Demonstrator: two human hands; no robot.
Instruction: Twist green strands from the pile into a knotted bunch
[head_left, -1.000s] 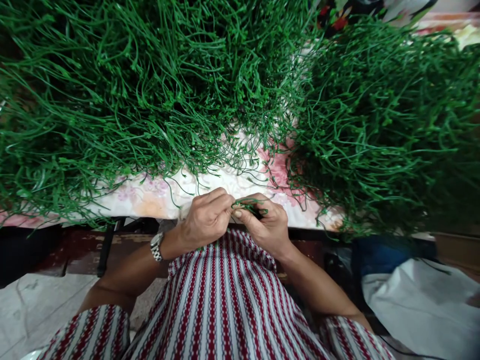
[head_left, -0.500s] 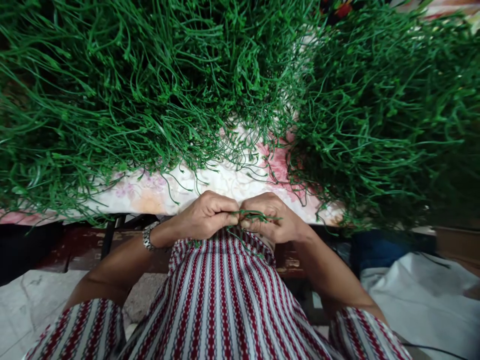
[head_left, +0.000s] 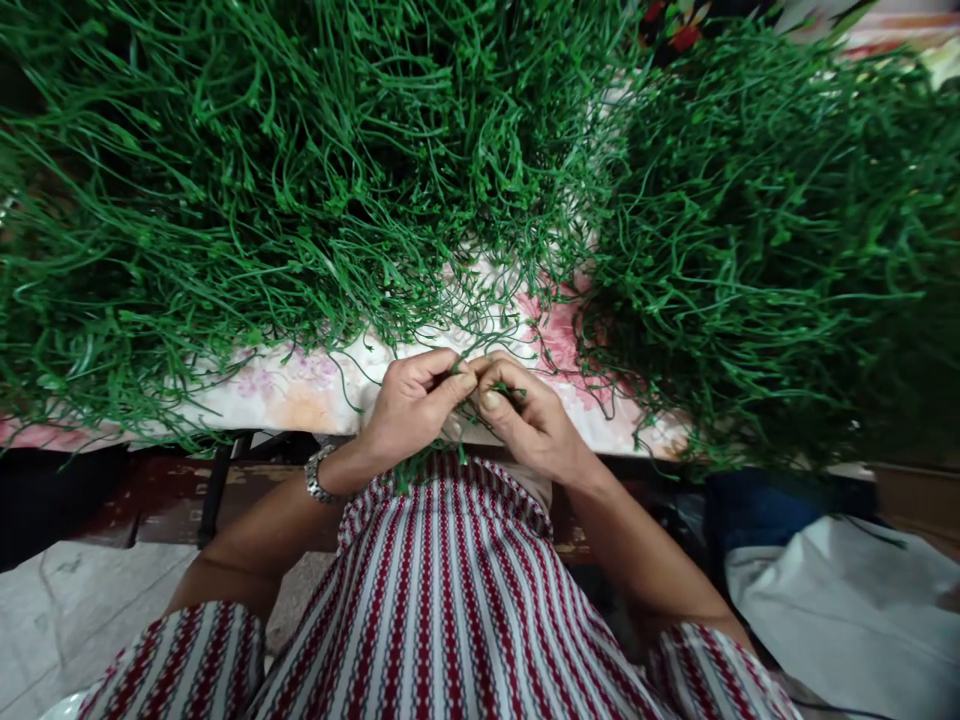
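My left hand (head_left: 414,405) is closed in a pinch, thumb against forefinger, on thin green stems (head_left: 474,347) that stick out above the fingers. Touching it at the fingertips is my right hand (head_left: 534,415), also pinched, with bits of green stem showing between its thumb and fingers. More green stem ends hang below the left hand over my lap. Both hands are held just over the near edge of the table. The stems look like artificial plant stems with small forked tips; exactly how they are joined between the fingers is hidden.
A large heap of green stems (head_left: 285,190) spreads over the left and middle of the table, and a second heap (head_left: 757,260) lies on the right. Under them is a flowered cloth (head_left: 300,395). A whitish cloth or bag (head_left: 847,600) is at the lower right.
Both hands have moved up and away from my body, over the cloth's edge. The stems now point upward from the left hand's pinch; before, they lay across between the hands.
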